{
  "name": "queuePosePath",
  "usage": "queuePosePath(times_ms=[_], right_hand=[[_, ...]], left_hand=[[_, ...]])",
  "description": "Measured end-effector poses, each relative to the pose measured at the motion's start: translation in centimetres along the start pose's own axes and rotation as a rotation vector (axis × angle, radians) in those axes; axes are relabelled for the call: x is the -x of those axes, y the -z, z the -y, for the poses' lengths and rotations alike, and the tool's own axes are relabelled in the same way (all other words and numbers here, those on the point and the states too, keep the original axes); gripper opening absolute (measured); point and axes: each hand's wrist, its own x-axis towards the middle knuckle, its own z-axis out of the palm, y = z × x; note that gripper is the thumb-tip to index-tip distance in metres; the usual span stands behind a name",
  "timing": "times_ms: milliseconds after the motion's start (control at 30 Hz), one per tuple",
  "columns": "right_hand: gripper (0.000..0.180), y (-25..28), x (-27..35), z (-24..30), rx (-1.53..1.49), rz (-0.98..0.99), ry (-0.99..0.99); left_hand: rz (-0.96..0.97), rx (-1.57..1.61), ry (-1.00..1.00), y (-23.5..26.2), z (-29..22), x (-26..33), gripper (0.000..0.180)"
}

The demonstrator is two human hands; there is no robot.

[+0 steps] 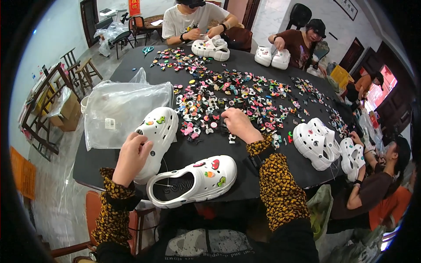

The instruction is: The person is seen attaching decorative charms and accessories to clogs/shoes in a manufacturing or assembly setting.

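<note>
My left hand point(132, 158) is closed at the opening of a white clog point(160, 131), which lies slanted on the table with a green and an orange charm on its toe. My right hand point(240, 124) reaches over the near edge of a spread of small colourful shoe charms point(210, 98). Its fingers are bent together at the charms; whatever is between them is hidden. Closer to me lies a second white clog point(215, 177), its toe to the right, decorated with strawberry, carrot and green charms. A thin clear tie runs between the two clogs.
A clear plastic bag point(125, 111) covers the table's left part. White clogs point(316, 142) stand at right, beside another person's clog point(352, 158). Across the black table point(101, 162), two people handle white clogs point(210, 48). Blue-handled scissors point(148, 50) lie at the far left.
</note>
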Motion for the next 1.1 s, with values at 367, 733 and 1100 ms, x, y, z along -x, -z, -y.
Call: queuePosePath(times_ms=[367,733,1100], right_hand=[[0.025,-4.2,-0.3,-0.5,0.131,0.04,0.058],[0.02,-2.3,0.9,-2.0,-0.025,0.0,-0.026],[0.014,1.6,3.4,-1.1,-0.444,-0.185,-0.113]], left_hand=[[-0.11,0.012,0.231,-2.2,1.6,-0.8,0.033],[-0.002,0.049,0.256,-2.6,2.6,-0.7,0.032],[0.068,0.101,-0.1,-2.6,0.7,-2.3,0.011]])
